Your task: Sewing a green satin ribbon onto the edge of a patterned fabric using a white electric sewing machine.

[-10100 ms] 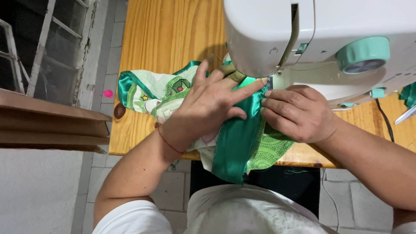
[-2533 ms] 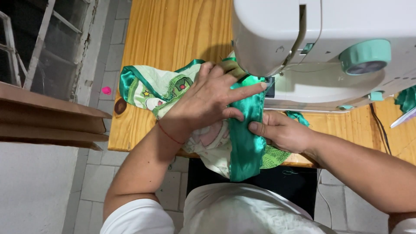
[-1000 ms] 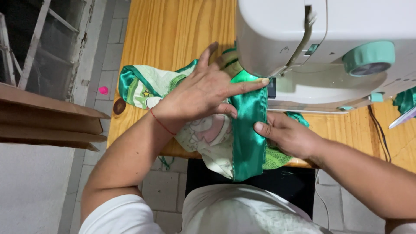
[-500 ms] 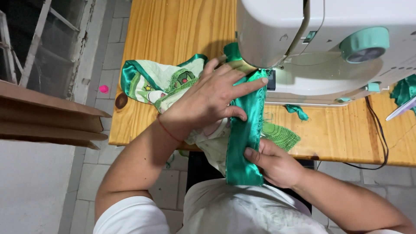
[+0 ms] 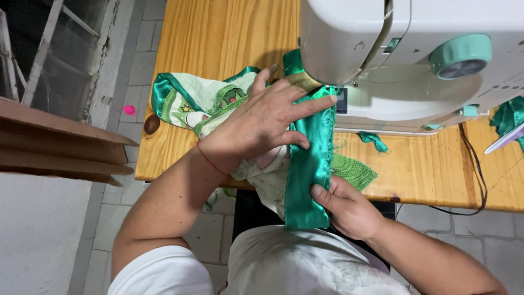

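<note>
two hands are on the cloth in the head view, and both are yours. your left hand (image 5: 262, 123) lies flat and spread, palm down, on the pale printed fabric (image 5: 202, 101) and across the green satin band (image 5: 308, 164), its fingertips reaching to just beside the needle area of the white sewing machine (image 5: 415, 60); it presses rather than grips. your right hand (image 5: 346, 207) sits lower, at the near edge of the wooden table (image 5: 218, 38), with its fingers curled and its thumb on top of the band, pinching the band's lower part where it hangs over the table edge toward your lap.

the band runs straight from under the machine's head down to that pinch, and the printed fabric is bunched to its left on the table. a small green scrap (image 5: 374, 139) and a dotted green piece (image 5: 352, 170) lie just right of the band. the machine's mint handwheel (image 5: 458, 54) faces up at right, and a black cord (image 5: 474, 164) trails off the table.
</note>
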